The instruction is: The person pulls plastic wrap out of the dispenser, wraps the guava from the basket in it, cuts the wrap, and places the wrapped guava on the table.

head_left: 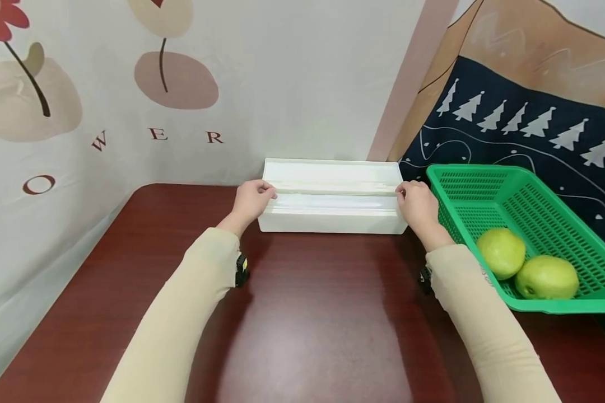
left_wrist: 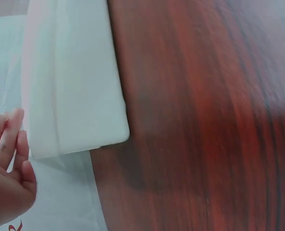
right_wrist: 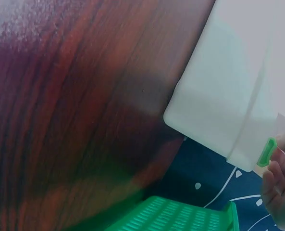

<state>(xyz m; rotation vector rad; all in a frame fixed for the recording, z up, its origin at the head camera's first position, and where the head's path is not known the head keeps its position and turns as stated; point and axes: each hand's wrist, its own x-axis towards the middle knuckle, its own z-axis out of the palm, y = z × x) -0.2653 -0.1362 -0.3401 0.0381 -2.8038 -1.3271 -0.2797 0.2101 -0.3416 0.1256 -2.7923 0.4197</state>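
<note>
A long white box (head_left: pixel 333 223), its lid (head_left: pixel 330 169) raised at the back, sits on the far part of the table. A strip of clear plastic film (head_left: pixel 333 202) shines across its opening. My left hand (head_left: pixel 252 198) pinches with thumb and forefinger at the film's left end, over the box's edge. At the opposite end my right hand (head_left: pixel 417 204) pinches the film in the same way. In the right wrist view a small green piece (right_wrist: pixel 266 152) shows right at the right fingertips, against the white box.
To the right stands a green plastic basket (head_left: pixel 569 215) with two yellow-green fruits (head_left: pixel 547 277) in it, close beside my right forearm. Behind the box hangs a printed curtain (head_left: pixel 302 84). The dark red wooden table (head_left: pixel 312 313) stretches towards me.
</note>
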